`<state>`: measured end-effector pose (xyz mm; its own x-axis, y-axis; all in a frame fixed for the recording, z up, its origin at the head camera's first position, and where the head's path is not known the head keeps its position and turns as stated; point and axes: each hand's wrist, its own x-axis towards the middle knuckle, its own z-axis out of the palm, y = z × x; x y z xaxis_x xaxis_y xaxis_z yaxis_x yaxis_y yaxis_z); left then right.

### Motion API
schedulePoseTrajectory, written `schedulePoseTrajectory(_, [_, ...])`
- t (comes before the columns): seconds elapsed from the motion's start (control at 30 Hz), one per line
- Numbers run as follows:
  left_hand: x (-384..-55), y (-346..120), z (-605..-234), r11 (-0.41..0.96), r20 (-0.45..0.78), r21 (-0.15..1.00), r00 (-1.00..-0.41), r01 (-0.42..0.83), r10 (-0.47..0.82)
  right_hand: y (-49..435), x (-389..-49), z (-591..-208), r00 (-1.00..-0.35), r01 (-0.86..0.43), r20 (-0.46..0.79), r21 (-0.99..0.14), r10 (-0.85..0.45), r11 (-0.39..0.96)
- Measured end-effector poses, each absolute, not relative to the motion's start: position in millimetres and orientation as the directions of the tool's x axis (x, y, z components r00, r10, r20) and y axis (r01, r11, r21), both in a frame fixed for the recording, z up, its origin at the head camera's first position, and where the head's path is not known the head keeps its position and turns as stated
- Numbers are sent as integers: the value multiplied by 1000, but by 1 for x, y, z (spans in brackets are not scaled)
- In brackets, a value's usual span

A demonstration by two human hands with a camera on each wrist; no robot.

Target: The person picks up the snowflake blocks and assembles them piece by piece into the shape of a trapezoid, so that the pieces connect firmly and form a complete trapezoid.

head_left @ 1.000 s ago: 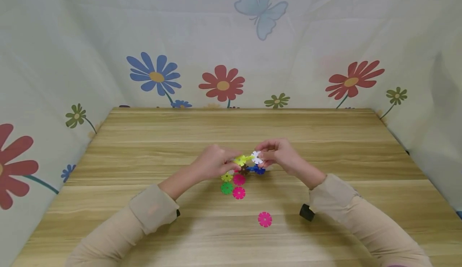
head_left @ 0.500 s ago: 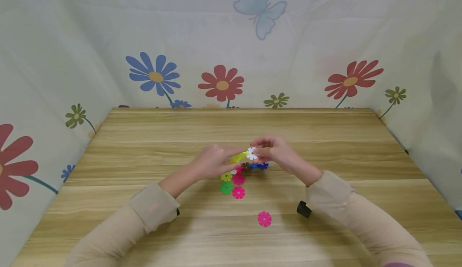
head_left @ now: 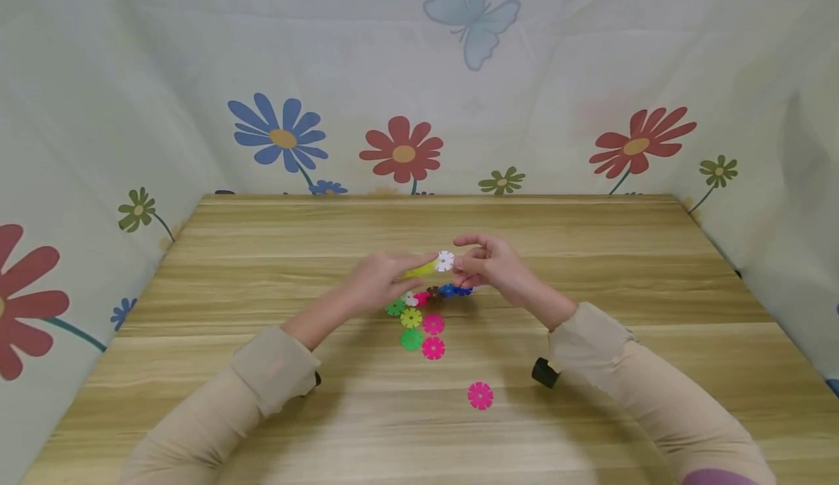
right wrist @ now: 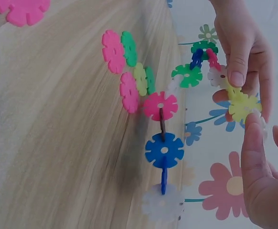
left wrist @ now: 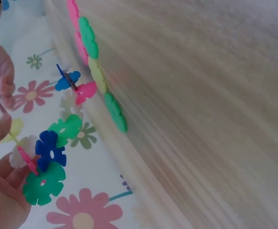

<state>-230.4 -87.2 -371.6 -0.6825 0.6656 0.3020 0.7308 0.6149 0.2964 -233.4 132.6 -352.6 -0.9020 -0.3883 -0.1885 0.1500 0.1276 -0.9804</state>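
A long chain of interlocked, notched plastic flower discs hangs between my hands. My left hand (head_left: 380, 281) pinches it by a yellow disc (right wrist: 244, 106), partly hidden by the fingers in the head view. At its raised end is a white disc (head_left: 444, 261). My right hand (head_left: 498, 270) holds this disc's edge with its thumb, the index finger lifted away. From the left hand the chain runs through a green disc (left wrist: 44, 183), a dark blue disc (left wrist: 51, 150), a pink disc (right wrist: 160, 106) and a blue disc (right wrist: 164, 150) to a translucent white disc (right wrist: 163, 202).
Loose discs lie on the wooden table (head_left: 314, 237) below the hands: a yellow disc (head_left: 411, 317), a green disc (head_left: 411, 339) and two pink ones. Nearer the front is a single pink disc (head_left: 481, 395). A flower-printed curtain (head_left: 557, 70) surrounds the table.
Both hands have moved left and a little away with the chain, uncovering a green disc on the table. The right index finger has lifted off the white disc.
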Motion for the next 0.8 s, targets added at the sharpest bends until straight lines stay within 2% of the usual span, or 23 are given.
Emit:
schedulePoseTrajectory(0.5, [-237,-112,-369,639,337,345,-727,687,599,131,-238,-375,-855,112,-267,-932,-444,343])
schedulePoseTrajectory(0.8, [-241,-120,-368,660,330,350,-747,664,577,122,-238,-392,-799,18,-277,-898,-534,439])
